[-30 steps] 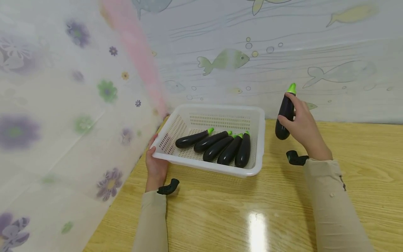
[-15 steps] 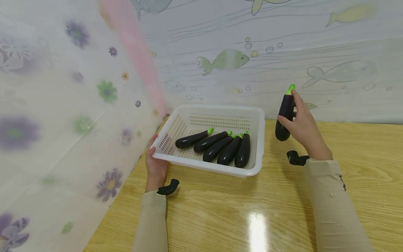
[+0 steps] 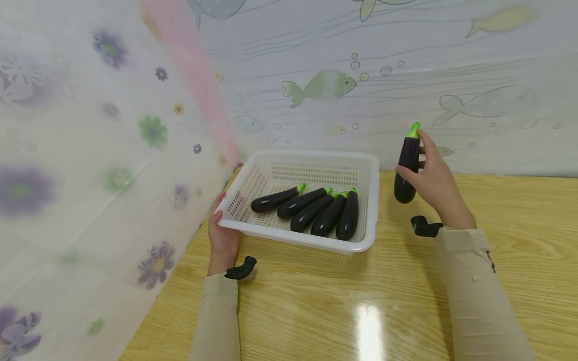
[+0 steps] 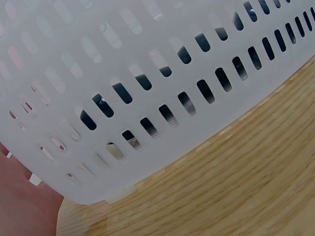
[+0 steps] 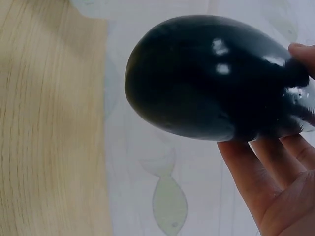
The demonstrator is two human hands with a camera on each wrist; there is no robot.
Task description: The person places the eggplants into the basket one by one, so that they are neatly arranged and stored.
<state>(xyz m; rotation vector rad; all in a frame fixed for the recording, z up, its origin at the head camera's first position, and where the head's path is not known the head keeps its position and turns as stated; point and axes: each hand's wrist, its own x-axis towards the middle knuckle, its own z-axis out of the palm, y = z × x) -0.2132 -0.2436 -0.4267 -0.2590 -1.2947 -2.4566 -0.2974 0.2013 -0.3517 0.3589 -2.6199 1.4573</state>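
Note:
My right hand (image 3: 434,178) holds a dark purple eggplant (image 3: 408,163) nearly upright by its side, green stem end up, to the right of the basket. In the right wrist view the thumb and several fingers pinch the glossy eggplant (image 5: 197,83) from opposite sides. At the left, my left hand (image 3: 223,238) grips the near left corner of a white perforated plastic basket (image 3: 298,239), thumb over the rim. Several eggplants (image 3: 273,199) lie fanned out inside it, stems pointing to the back. The left wrist view shows the basket's slotted wall (image 4: 162,142) close up.
The basket is on a wooden table (image 3: 298,301) with a glare spot near the front. A fish-patterned sheet (image 3: 397,45) hangs along the back edge, and a flower-patterned sheet (image 3: 81,150) along the left side. Each wrist bears a black device (image 3: 241,268).
The eggplant in my right hand has turned slightly more upright and sunk a little, and the index finger has shifted behind its stem end. My left hand and the basket stay in place.

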